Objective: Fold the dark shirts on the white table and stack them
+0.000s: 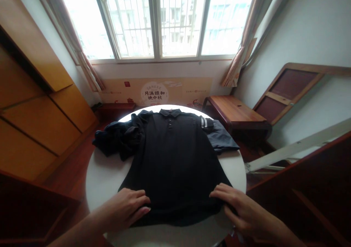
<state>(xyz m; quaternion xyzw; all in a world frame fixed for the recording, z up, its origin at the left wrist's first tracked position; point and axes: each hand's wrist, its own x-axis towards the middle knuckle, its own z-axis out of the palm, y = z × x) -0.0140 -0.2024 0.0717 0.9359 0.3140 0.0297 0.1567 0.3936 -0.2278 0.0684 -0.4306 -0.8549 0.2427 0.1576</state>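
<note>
A black polo shirt (175,159) lies spread out, front up, on a round white table (101,173). Its collar and buttons point away from me, and white stripes show on the right sleeve's cuff. My left hand (127,206) grips the shirt near the left end of the hem, fingers bent over the cloth. At the opposite lower corner, my right hand (233,205) has its fingers closed on the fabric, with the thumb partly under the edge. The hem between both hands is slightly rumpled.
Crumpled dark clothes (117,139) lie at the table's left, touching the shirt's sleeve. A grey folded garment (221,135) sits at the right, partly under the striped sleeve. Beyond stand a wooden bench (236,108) and a window; orange cabinets (35,126) line the left.
</note>
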